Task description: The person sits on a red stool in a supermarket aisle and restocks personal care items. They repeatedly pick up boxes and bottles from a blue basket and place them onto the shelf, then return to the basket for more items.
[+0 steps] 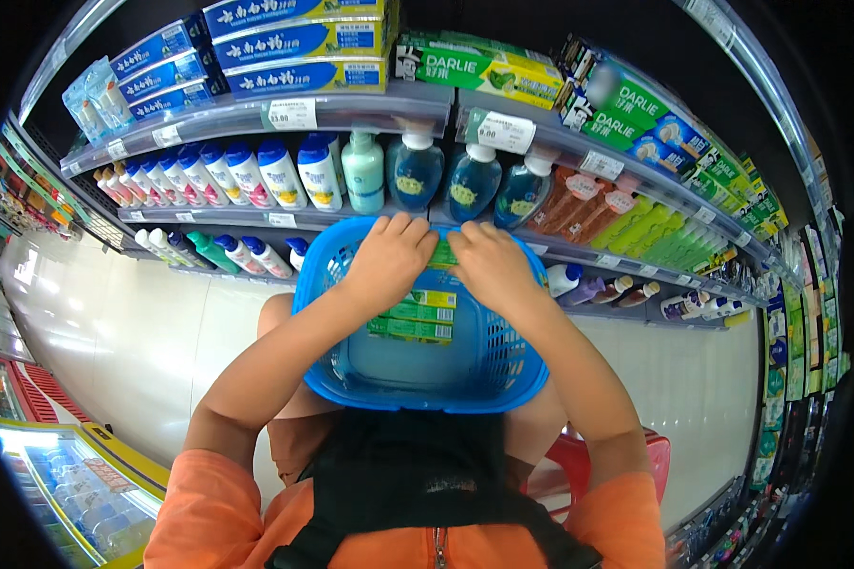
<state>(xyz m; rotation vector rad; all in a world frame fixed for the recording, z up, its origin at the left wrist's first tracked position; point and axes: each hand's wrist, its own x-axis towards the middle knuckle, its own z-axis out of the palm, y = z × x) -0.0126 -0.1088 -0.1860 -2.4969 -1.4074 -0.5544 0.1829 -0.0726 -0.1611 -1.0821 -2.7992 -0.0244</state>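
Both hands are at the far rim of the blue basket, the left hand left of centre and the right hand right of it. Their curled fingers hold opposite ends of a green carton. More green cartons lie inside, left of centre; bare basket bottom extends toward the near rim and right wall. The far rim sits close to the shelf edge, with open floor left and right.
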